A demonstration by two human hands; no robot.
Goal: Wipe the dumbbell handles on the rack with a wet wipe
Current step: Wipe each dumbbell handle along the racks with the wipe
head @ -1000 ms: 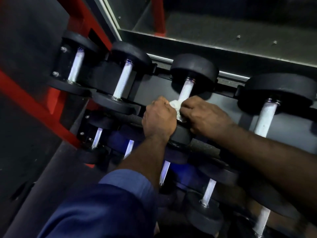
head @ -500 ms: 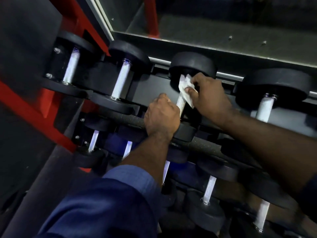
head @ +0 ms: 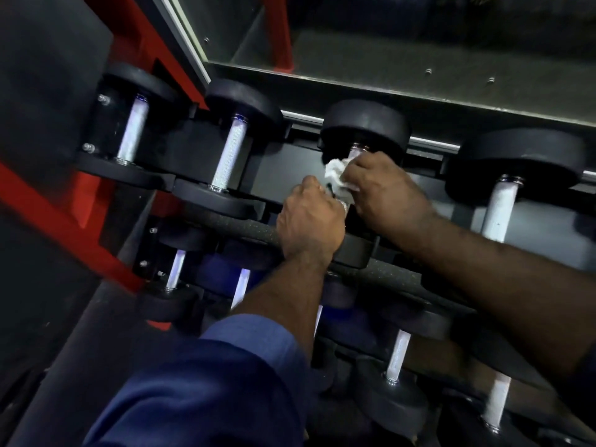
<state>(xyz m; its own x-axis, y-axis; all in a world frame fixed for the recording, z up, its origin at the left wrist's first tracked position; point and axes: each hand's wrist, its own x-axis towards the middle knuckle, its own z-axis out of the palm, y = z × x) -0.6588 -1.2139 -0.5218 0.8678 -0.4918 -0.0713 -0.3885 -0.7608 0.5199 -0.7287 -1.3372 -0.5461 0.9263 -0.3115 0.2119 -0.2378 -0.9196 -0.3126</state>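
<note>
Now the wet wipe, bunched white, sits on the upper part of the handle of the 3rd dumbbell in the top row of the rack, just below its far head. Half a second ago it was spread near the top; 1 second ago it was low, by the near head. So the stroke has run up the handle and is bunching for another pass, I judge. The right hand has its fingers clamped on the wipe. The left hand is curled shut around the lower handle, steadying it. The dumbbell to the right looks untouched.
</note>
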